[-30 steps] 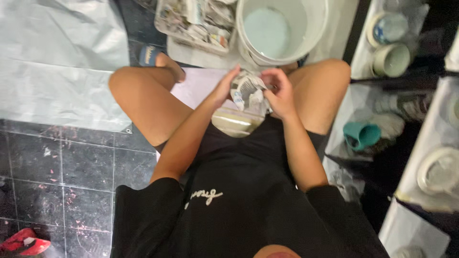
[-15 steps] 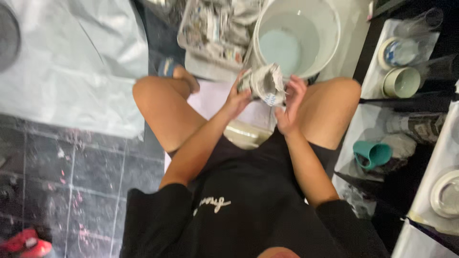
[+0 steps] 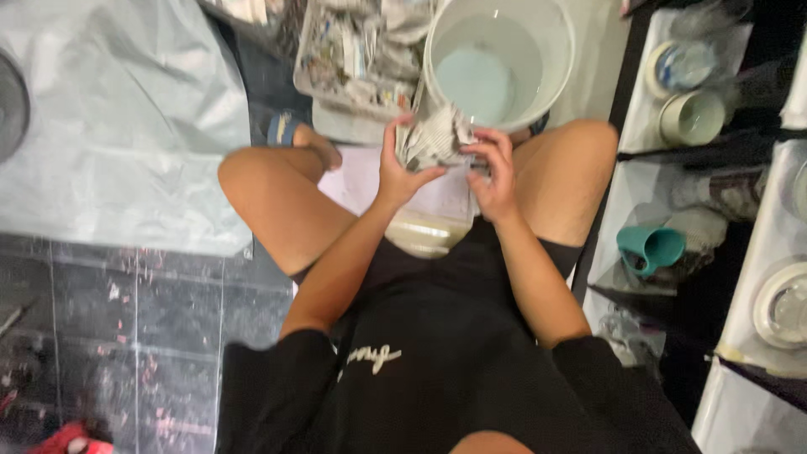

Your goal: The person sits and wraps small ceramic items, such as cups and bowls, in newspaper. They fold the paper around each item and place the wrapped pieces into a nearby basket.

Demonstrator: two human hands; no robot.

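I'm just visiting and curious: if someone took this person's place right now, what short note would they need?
Left hand and right hand: both shut on a crumpled newspaper wad, held above the knees.
White bucket with pale liquid: just ahead of the wad.
Tray of newspaper scraps: left of the bucket.
Teal cup: on the shelf to the right.
Done: the wad is in hand. Left: it has not gone into the bucket.

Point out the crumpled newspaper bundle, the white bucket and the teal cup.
crumpled newspaper bundle [image 3: 433,137], head view, middle of the wad.
white bucket [image 3: 561,59], head view, right inner wall.
teal cup [image 3: 651,248], head view, its outer side.
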